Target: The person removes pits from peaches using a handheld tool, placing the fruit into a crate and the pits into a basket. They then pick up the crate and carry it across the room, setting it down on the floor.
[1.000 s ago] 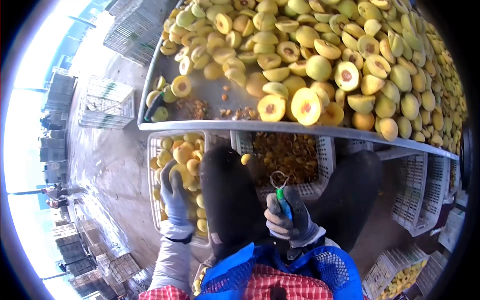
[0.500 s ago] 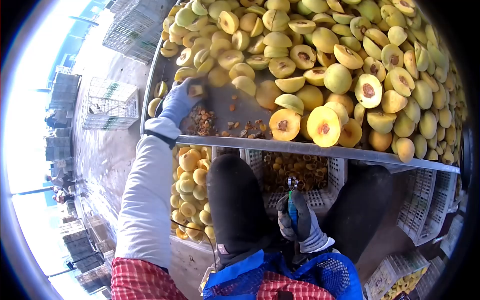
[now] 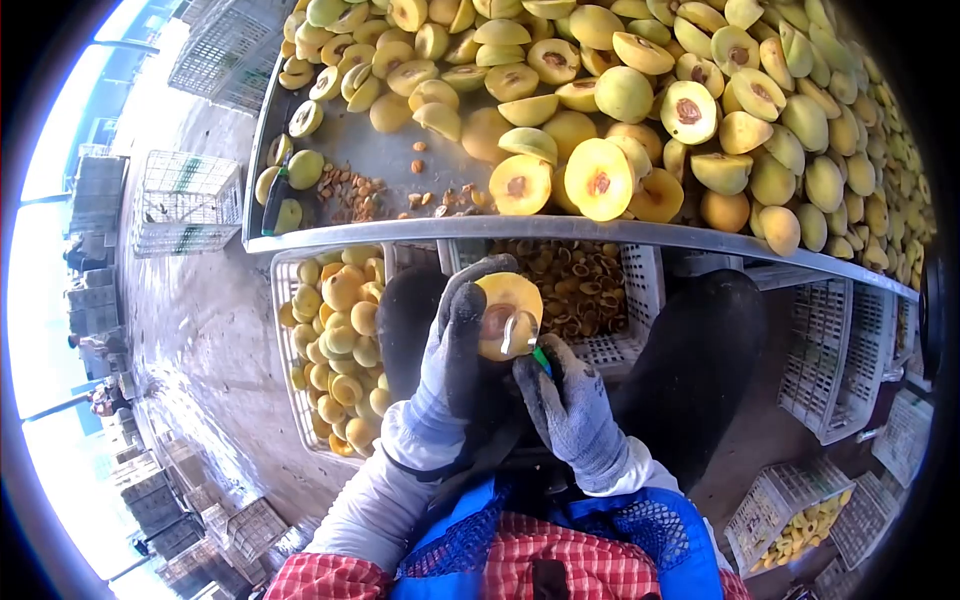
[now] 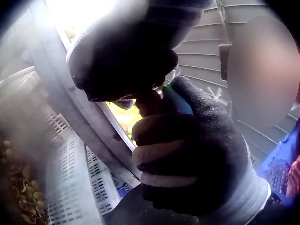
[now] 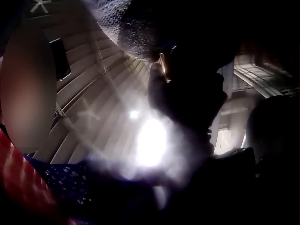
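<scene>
My gloved left hand (image 3: 445, 365) grips a yellow peach half (image 3: 520, 290) in front of me, cut side up with the brown pit area showing. In my right hand (image 3: 582, 415) is a pitting tool with a metal loop (image 3: 518, 332) and a green-and-blue handle (image 3: 542, 360). Its loop overlaps the fruit's centre in the head view. The left wrist view shows the right hand's fingers (image 4: 164, 159) curled round the handle (image 4: 178, 99), close under the dark left hand (image 4: 126, 51). Dark glare hides most of the work in the right wrist view.
A metal-edged table (image 3: 560, 232) ahead bears piled peach halves, loose pit scraps (image 3: 350, 195) and a black-handled tool (image 3: 275, 195). Below stand a crate of peach halves (image 3: 345, 330) at left and a crate of brown scraps (image 3: 642, 285) between my knees. More crates (image 3: 820, 350) stand at right.
My left hand went from above the left crate to the table's left corner, then came back to the middle with a peach half. The right hand's tool now meets it.
</scene>
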`<state>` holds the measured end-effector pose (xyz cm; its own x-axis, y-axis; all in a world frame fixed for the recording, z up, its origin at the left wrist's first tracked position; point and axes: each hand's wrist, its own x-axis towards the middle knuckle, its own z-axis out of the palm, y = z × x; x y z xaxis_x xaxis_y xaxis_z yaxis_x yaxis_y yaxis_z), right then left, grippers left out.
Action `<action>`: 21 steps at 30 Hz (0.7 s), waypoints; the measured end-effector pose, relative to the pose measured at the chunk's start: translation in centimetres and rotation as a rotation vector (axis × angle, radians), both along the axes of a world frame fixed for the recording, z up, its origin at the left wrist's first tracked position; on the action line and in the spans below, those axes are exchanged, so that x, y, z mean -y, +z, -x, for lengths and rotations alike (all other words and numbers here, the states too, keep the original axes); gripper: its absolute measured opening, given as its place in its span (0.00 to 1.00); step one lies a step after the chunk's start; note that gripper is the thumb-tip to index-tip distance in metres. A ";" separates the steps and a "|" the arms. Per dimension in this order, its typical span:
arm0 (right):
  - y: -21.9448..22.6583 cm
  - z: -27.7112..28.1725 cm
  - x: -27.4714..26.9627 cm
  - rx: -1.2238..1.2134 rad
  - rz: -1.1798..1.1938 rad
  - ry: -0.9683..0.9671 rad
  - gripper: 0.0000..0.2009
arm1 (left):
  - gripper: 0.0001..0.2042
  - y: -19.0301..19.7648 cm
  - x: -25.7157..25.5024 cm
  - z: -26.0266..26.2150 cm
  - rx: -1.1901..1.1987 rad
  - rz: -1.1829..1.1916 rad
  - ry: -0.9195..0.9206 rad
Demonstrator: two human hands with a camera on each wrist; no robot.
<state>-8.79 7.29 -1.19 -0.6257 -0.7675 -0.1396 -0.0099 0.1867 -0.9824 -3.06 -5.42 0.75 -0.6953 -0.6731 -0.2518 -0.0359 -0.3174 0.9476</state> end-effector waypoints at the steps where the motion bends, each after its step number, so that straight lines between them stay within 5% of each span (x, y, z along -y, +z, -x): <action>1: 0.1 0.1 -0.3 0.021 -0.029 0.015 0.10 | 0.22 0.1 -0.3 -0.1 -0.011 0.022 0.005; 5: 0.7 -0.4 -1.1 -0.003 -0.044 0.040 0.10 | 0.19 1.2 -1.3 -0.6 0.053 0.302 -0.037; 7: 0.9 -0.7 -1.4 -0.035 -0.043 0.033 0.10 | 0.16 1.3 -2.6 -0.6 0.011 0.130 0.044; 10: 0.4 -1.3 -1.7 -0.173 -0.008 0.021 0.11 | 0.14 1.9 -2.5 -0.9 0.144 0.550 -0.023; 14: -2.3 -2.8 -2.2 -0.402 0.201 0.003 0.11 | 0.13 1.0 -2.9 -1.2 0.054 0.335 -0.020; 16: -1.8 -2.8 -2.8 -0.062 0.206 0.027 0.12 | 0.13 1.7 -3.0 -1.1 0.032 0.281 -0.082; 19: 2.1 -1.6 -3.8 0.892 0.157 0.170 0.17 | 0.13 2.0 -2.8 -1.1 0.006 0.244 -0.198; 21: 0.9 -1.7 -4.6 1.396 0.333 0.331 0.20 | 0.13 1.4 -2.3 -1.2 -0.055 0.287 -0.282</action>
